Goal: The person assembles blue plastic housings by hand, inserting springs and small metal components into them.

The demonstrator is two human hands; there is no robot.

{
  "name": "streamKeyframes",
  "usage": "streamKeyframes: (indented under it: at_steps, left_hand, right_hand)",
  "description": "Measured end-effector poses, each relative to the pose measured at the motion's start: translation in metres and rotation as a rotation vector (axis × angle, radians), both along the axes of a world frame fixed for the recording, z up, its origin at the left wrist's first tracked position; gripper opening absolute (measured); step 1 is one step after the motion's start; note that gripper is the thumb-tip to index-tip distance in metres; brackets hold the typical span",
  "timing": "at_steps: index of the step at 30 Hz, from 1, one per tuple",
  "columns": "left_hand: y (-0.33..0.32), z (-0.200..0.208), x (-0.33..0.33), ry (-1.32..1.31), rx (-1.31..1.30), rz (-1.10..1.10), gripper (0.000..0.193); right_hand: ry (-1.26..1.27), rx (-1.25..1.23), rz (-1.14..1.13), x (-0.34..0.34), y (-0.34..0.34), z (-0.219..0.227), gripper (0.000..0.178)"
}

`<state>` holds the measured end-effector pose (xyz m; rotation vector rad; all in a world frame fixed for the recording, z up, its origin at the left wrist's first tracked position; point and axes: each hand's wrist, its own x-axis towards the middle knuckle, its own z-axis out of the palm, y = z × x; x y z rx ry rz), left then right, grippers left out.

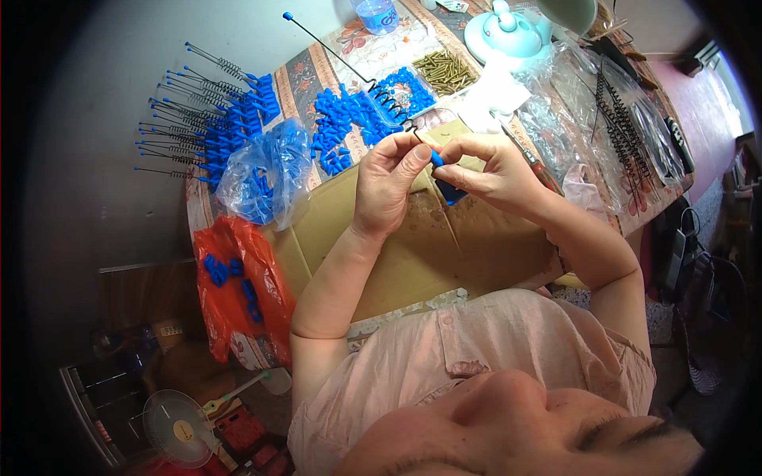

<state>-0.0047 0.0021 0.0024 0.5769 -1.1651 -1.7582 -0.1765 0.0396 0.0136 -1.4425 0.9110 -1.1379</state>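
Observation:
Above a sheet of brown cardboard [349, 214], my hands meet over a black coiled spring wire [386, 103]. Its long straight end runs up and left to a small blue tip. My left hand [387, 178] is closed in a pinch on the wire's near end. Opposite it, my right hand [496, 170] pinches a small blue plastic piece [436, 159] at that same end. Whether the piece is fitted onto the wire or only touches it, I cannot tell. A dark blue block-like object [450, 192] shows just below my right fingers.
Blue cone-shaped pieces [337, 119] lie piled beyond my hands, near a box of small blue parts [409, 89] and brass-coloured pins [444, 71]. Spring wires with blue ends [238, 119] line the left edge. Bare black springs [623, 127] lie right, past a pale blue lamp [508, 36].

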Motion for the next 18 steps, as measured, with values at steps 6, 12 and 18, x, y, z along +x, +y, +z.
streamKeyframes:
  at_steps: [6,12,18]
  left_hand:
    - [0.0011,0.0006,-0.0002,-0.005,-0.001,0.004,0.011]
    - [0.0009,0.0,-0.0006,-0.007,-0.004,0.001,0.011]
    - [0.0016,-0.0009,-0.0017,-0.007,-0.012,0.003,0.011]
  right_hand:
    - [-0.017,0.016,0.002,0.0002,0.0006,0.0005,0.013]
    - [0.008,0.004,-0.001,-0.0007,-0.0001,-0.0009,0.014]
    - [0.021,-0.045,-0.011,-0.0011,-0.002,-0.0036,0.015]
